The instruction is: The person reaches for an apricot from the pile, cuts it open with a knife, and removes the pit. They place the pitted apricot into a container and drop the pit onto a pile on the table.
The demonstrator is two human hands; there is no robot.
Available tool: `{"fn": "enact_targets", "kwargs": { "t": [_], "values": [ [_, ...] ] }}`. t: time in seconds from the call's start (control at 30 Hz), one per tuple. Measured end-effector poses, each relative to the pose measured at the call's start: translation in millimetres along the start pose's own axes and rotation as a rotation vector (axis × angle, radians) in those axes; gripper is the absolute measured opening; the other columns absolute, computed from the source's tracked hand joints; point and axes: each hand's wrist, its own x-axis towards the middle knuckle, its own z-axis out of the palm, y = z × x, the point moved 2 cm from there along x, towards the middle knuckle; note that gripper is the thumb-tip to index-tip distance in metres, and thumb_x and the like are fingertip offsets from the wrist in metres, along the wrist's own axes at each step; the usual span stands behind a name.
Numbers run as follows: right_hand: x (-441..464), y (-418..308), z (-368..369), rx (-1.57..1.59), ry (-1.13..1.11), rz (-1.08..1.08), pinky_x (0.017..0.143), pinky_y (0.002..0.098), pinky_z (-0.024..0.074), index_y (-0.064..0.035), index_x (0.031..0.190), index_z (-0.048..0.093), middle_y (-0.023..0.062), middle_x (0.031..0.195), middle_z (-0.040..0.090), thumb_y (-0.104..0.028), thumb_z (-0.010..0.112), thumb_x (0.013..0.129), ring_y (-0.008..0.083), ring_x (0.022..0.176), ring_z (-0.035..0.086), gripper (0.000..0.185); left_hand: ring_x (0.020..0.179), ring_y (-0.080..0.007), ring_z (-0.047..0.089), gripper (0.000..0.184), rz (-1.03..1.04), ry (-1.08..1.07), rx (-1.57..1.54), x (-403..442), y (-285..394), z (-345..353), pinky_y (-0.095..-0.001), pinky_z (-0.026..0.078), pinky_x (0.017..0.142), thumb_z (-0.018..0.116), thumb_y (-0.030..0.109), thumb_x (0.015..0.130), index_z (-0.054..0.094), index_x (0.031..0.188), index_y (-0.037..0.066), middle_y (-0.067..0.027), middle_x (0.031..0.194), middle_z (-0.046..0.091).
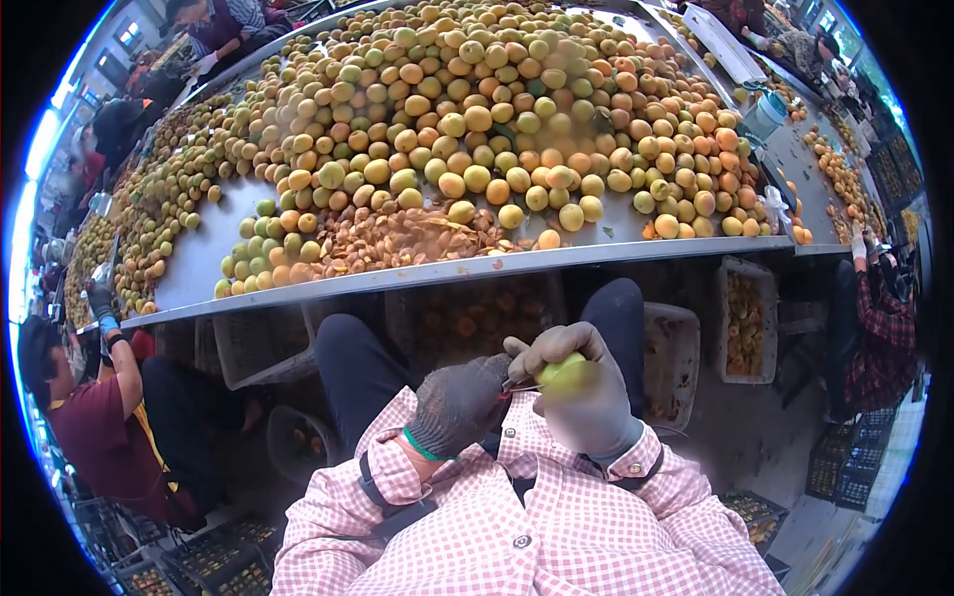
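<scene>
In front of my chest, my left hand (462, 402), in a dark knit glove with a green cuff, is closed around a small knife (519, 387). Only a thin bit of its blade and some red by the fingers show. My right hand (591, 392), in a grey glove, grips a yellow-green apricot (566, 373) against the blade. A blurred patch hides part of that hand and fruit. Beyond both hands, a big heap of apricots (477, 119) covers the metal table (457, 270). Brown apricot pits (407, 238) lie piled near its front edge.
Crates stand under the table, including a pale one (671, 363) beside my right knee and one with cut fruit (747, 323). A bucket (298, 437) sits at left. Co-workers sit at left (109, 427) and right (884, 308). A blue-green jug (765, 114) stands at the back right.
</scene>
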Motion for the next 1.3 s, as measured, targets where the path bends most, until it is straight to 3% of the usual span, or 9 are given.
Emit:
{"fn": "enact_targets", "kwargs": {
  "t": [0.13, 0.23, 0.5, 0.6, 0.73, 0.8, 1.03, 1.23, 1.3],
  "values": [
    [9, 1, 5, 0.100, 0.096, 0.077, 0.106, 0.0368, 0.0360, -0.0069, 0.110, 0.047, 0.0115, 0.113, 0.059, 0.010, 0.072, 0.070, 0.0218, 0.116, 0.054, 0.050, 0.069, -0.0347, 0.064, 0.031, -0.067, -0.052, 0.117, 6, -5, 4, -0.0436, 0.050, 0.059, 0.065, 0.015, 0.074, 0.058, 0.103, 0.009, -0.0144, 0.078, 0.064],
    [20, 8, -3, -0.330, 0.100, 0.096, 0.105, 0.0360, 0.0362, -0.0059, 0.112, 0.047, 0.0115, 0.117, 0.058, 0.009, 0.072, 0.071, 0.0232, 0.126, 0.046, 0.051, 0.068, -0.0354, 0.064, 0.034, -0.155, -0.067, 0.030, 15, -13, 9, -0.0448, 0.049, 0.057, 0.065, 0.016, 0.074, 0.058, 0.106, 0.009, -0.0162, 0.074, 0.064],
    [21, 10, 4, 0.315, 0.072, 0.111, 0.111, 0.0422, 0.0238, -0.0067, 0.109, 0.050, 0.0130, 0.114, 0.060, -0.002, 0.066, 0.076, 0.0259, 0.130, 0.042, 0.037, 0.070, -0.0357, 0.064, 0.035, -0.178, -0.061, -0.023, 16, -1, 0, -0.0461, 0.049, 0.058, 0.066, 0.019, 0.078, 0.057, 0.111, 0.013, -0.0179, 0.076, 0.064],
    [19, 10, 2, -0.066, 0.072, -0.028, 0.110, 0.0411, 0.0259, -0.0054, 0.107, 0.049, 0.0088, 0.100, 0.064, -0.005, 0.068, 0.075, 0.0254, 0.117, 0.053, 0.037, 0.069, -0.0363, 0.064, 0.035, -0.050, 0.061, -0.208, 9, -9, 16, -0.0464, 0.049, 0.058, 0.066, 0.022, 0.079, 0.056, 0.111, 0.012, -0.0179, 0.074, 0.064],
    [19, 13, 4, 0.251, 0.143, 0.025, 0.104, 0.0393, 0.0353, -0.0070, 0.112, 0.049, 0.0083, 0.097, 0.062, -0.008, 0.063, 0.082, 0.0228, 0.100, 0.059, 0.033, 0.068, -0.0368, 0.063, 0.033, -0.171, 0.015, -0.099, 4, -12, 22, -0.0460, 0.049, 0.058, 0.066, 0.024, 0.080, 0.056, 0.109, 0.012, -0.0161, 0.073, 0.064],
    [14, 23, -3, 0.317, 0.228, 0.040, 0.101, 0.0386, 0.0386, -0.0076, 0.114, 0.048, 0.0088, 0.098, 0.062, -0.008, 0.061, 0.084, 0.0229, 0.101, 0.059, 0.033, 0.075, -0.0371, 0.063, 0.028, -0.364, -0.079, -0.139, 6, -15, 22, -0.0443, 0.049, 0.062, 0.064, 0.023, 0.082, 0.057, 0.105, 0.010, -0.0181, 0.079, 0.064],
    [18, -14, -32, 0.516, 0.305, 0.050, 0.096, 0.0355, 0.0459, -0.0090, 0.140, 0.033, 0.0112, 0.125, 0.054, -0.003, 0.054, 0.089, 0.0220, 0.114, 0.054, 0.056, 0.085, -0.0270, 0.065, 0.025, -0.329, 0.166, -0.633, -21, -57, 41, -0.0343, 0.050, 0.073, 0.068, 0.013, 0.081, 0.057, 0.102, 0.005, -0.0156, 0.090, 0.065],
    [13, -22, -26, -0.478, 0.211, 0.223, 0.090, 0.0264, 0.0463, -0.0056, 0.123, 0.044, 0.0039, 0.110, 0.050, 0.004, 0.075, 0.073, 0.0109, 0.100, 0.052, 0.060, 0.081, -0.0286, 0.067, 0.026, -0.327, 0.108, -0.634, -6, -32, 20, -0.0341, 0.051, 0.070, 0.068, 0.014, 0.083, 0.056, 0.103, 0.005, -0.0141, 0.090, 0.067],
    [12, -14, -28, -0.435, 0.243, 0.225, 0.087, 0.0258, 0.0474, -0.0071, 0.112, 0.044, 0.0035, 0.108, 0.049, 0.001, 0.080, 0.068, 0.0089, 0.096, 0.051, 0.058, 0.081, -0.0311, 0.066, 0.026, -0.324, 0.067, -0.539, 0, -19, 15, -0.0356, 0.051, 0.069, 0.067, 0.017, 0.084, 0.056, 0.104, 0.006, -0.0149, 0.090, 0.067]
  ]
}}
